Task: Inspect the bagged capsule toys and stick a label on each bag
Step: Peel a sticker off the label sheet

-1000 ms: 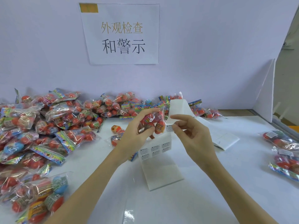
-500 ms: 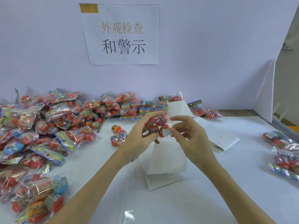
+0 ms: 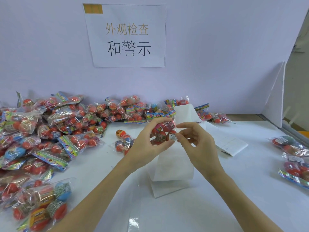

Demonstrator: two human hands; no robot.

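Heap of bagged capsule toys: far left on the white table, crinkled clear film over round red and blue capsules. Left hand: raised at centre, fingers curled round a clear bag of red capsules. Small white label: on the bag's lower right. Right hand: fingertips pinching that label. White backing strip: draped beneath the hands. Labelled bags: far right.
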